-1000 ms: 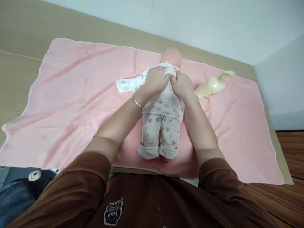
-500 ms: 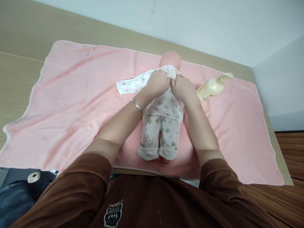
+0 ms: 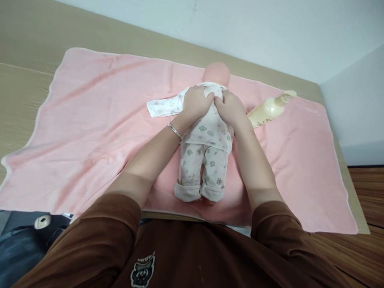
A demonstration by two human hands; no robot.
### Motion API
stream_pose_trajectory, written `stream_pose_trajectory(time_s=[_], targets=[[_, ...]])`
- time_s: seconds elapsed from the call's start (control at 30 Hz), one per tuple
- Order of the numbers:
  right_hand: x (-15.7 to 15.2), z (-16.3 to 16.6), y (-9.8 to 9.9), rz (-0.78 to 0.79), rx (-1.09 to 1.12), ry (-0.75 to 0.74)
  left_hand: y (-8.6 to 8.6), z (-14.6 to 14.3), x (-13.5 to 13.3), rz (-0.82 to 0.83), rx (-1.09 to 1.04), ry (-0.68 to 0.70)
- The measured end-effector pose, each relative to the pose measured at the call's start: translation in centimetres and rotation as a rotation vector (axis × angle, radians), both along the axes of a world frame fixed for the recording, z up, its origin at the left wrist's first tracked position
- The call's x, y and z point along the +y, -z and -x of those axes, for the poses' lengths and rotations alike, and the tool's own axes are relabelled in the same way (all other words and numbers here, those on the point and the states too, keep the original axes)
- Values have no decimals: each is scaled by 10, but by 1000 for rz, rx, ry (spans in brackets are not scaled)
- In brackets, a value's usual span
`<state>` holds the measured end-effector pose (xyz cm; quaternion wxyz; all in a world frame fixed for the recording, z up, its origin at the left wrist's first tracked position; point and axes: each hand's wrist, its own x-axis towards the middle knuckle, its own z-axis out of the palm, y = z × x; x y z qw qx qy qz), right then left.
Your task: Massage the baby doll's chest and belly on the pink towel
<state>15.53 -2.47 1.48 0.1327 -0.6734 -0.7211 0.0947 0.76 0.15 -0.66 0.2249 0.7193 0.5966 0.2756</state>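
A baby doll (image 3: 216, 73) lies lengthwise before me, its bald head away from me and no facial features showing. It wears a white printed top (image 3: 207, 130) and matching trousers (image 3: 213, 168) with turned-up cuffs. My left hand (image 3: 197, 102) rests on the left part of the doll's upper torso, fingers spread over the cloth toward the shoulder. On the right part lies my right hand (image 3: 231, 107), fingers laid out flat. The two thumbs point toward each other near the middle. One sleeve (image 3: 163, 107) stretches out to the left; the other side is hidden by my right hand and arm.
Under the doll a pink blanket (image 3: 99, 108) covers much of the wooden table (image 3: 24, 36). A pale yellow pump bottle (image 3: 267, 112) lies tilted just right of my right hand. A white wall (image 3: 255, 36) stands behind. A dark bag (image 3: 24, 244) is at lower left.
My fingers have gone from bunched on the top's cloth to spread flat on it. The fabric at the upper torso now looks smoother. Doll and bottle stay in about the same place.
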Motion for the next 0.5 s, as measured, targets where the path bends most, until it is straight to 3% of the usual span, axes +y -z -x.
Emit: stream_pose_trajectory(time_s=[0.27, 0.5], targets=[[16, -7, 29, -93, 0, 26, 8, 0, 4, -15, -69, -27], [21, -9, 37, -98, 8, 53, 4, 1, 2, -5, -46, -23]])
